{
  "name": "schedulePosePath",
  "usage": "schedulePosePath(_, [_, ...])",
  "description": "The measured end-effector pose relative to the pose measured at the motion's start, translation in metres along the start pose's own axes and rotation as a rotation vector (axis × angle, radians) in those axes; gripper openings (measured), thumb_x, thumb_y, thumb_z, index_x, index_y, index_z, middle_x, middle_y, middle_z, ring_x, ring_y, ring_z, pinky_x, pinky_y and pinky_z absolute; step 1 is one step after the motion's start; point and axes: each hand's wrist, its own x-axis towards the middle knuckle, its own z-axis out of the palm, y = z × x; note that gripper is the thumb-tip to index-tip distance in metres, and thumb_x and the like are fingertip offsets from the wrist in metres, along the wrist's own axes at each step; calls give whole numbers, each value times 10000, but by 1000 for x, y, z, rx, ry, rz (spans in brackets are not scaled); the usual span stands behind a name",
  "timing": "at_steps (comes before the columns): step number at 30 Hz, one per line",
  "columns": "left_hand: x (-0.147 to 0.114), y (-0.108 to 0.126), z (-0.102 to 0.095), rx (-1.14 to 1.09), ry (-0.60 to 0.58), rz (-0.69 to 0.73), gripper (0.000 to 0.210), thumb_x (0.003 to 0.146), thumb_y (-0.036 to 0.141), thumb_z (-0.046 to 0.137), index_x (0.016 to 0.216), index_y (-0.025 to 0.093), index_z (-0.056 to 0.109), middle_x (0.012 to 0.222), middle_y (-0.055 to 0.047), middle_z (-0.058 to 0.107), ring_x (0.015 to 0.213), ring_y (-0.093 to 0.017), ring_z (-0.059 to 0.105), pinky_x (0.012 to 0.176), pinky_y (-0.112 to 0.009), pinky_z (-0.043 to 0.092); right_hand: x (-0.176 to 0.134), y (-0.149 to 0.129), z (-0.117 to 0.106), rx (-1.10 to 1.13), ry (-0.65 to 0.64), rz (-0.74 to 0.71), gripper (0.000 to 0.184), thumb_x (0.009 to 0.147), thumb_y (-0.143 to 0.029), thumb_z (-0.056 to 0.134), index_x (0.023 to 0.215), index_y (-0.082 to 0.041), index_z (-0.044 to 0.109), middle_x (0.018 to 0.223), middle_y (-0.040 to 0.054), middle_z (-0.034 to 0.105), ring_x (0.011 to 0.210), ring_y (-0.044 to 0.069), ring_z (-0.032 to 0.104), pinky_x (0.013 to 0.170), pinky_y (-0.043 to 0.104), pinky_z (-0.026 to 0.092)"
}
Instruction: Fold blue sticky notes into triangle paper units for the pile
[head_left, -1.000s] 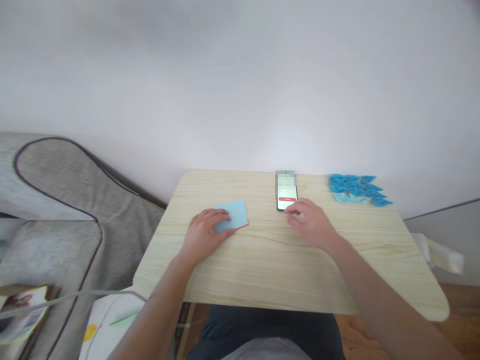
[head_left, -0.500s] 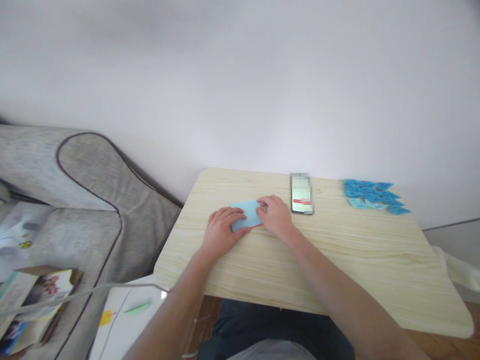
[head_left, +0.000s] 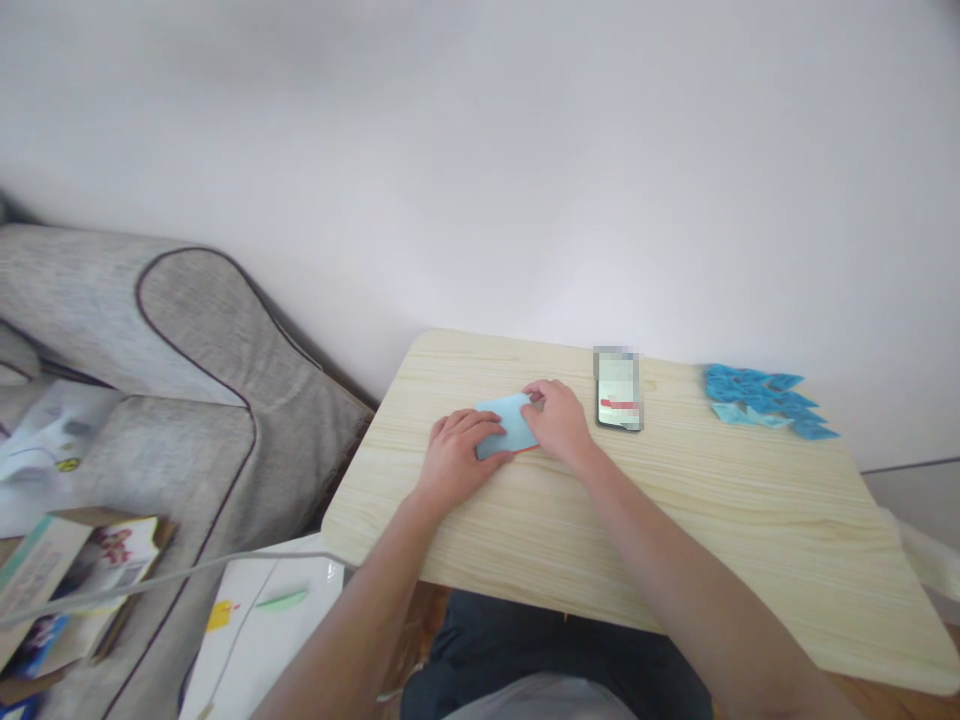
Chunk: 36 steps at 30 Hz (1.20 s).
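Observation:
A folded sheet of light blue paper [head_left: 513, 424] lies on the wooden tabletop, with a thin red line along its near edge. My left hand [head_left: 459, 455] holds its left side, fingers bent over the top and thumb along the near edge. At the right end, my right hand [head_left: 559, 420] pinches the paper between thumb and fingers. Parts of both ends are hidden beneath my hands.
A phone [head_left: 619, 392] with a lit screen lies just right of my right hand. Several folded blue paper pieces [head_left: 757, 395] are grouped at the table's [head_left: 735, 560] back right. A grey sofa [head_left: 210, 320] stands left; a cable [head_left: 187, 572] crosses in front.
The whole view has shifted slightly, so the table and phone appear farther right. My right hand's fingers have moved slightly on the paper's right end; both hands stay on it.

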Motion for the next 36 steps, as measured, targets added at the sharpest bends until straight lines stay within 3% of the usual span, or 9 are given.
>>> schedulePosePath(9, [-2,1,1,-35,30,-3,281,806,369,787,1071,292,731,1268,-41,695,1243,-298,565,1099,-503,401,-12,1,7,227,10,4,171,819,-253,629,967,-245,715,880,16,734,803,185,652,794,339,510])
schedulePosePath(13, [-3,3,-5,-99,193,-67,361,821,347,766,1166,272,688,1276,-68,649,1230,-280,563,1087,-474,436,-14,0,2,362,-6,35,118,812,-292,650,890,-221,702,834,16,741,744,170,661,718,311,521])
schedulePosePath(17, [-1,9,-19,-214,318,-156,516,855,319,725,1338,247,559,1280,-78,640,1182,-253,587,1059,-455,464,-28,-2,-20,470,-36,43,160,797,-336,697,896,-211,710,827,18,749,708,164,664,681,305,521])
schedulePosePath(19, [0,18,-24,-309,290,-177,513,862,308,715,1343,253,547,1272,-64,656,1148,-236,612,1028,-438,485,-41,-1,-37,494,-26,34,174,802,-360,716,902,-218,716,839,22,745,730,172,665,693,315,521])
schedulePosePath(21, [0,31,-25,-392,247,-157,351,874,290,695,1215,251,622,1197,-47,688,1136,-230,625,1012,-427,494,-58,3,-57,522,23,-18,150,820,-368,728,894,-237,717,888,27,746,823,193,680,791,350,531])
schedulePosePath(24, [-4,56,-18,-473,226,-43,121,897,250,655,1015,233,682,1059,-50,713,1054,-222,650,966,-419,523,-84,18,-85,512,63,-106,94,864,-346,707,922,-272,711,983,33,739,962,225,681,924,415,527])
schedulePosePath(27, [-13,82,-3,-394,210,136,122,900,189,629,974,252,703,1052,-44,723,1038,-221,648,954,-431,513,-111,41,-104,352,132,-167,53,897,-282,660,922,-288,706,1124,44,710,1093,249,654,1021,470,494])
schedulePosePath(32, [-31,119,23,-142,-10,332,158,914,177,592,992,269,694,1033,-32,741,1060,-249,620,968,-475,437,-161,74,-108,-93,205,-205,282,861,-161,628,1088,-311,701,1216,64,665,1190,293,580,1067,535,449])
schedulePosePath(36, [-43,146,40,-37,-145,324,147,940,186,546,958,245,679,930,-62,723,1018,-263,601,960,-511,391,-198,82,-96,-133,151,-202,342,822,-183,690,1138,-315,680,1210,62,671,1167,302,588,1050,534,461])
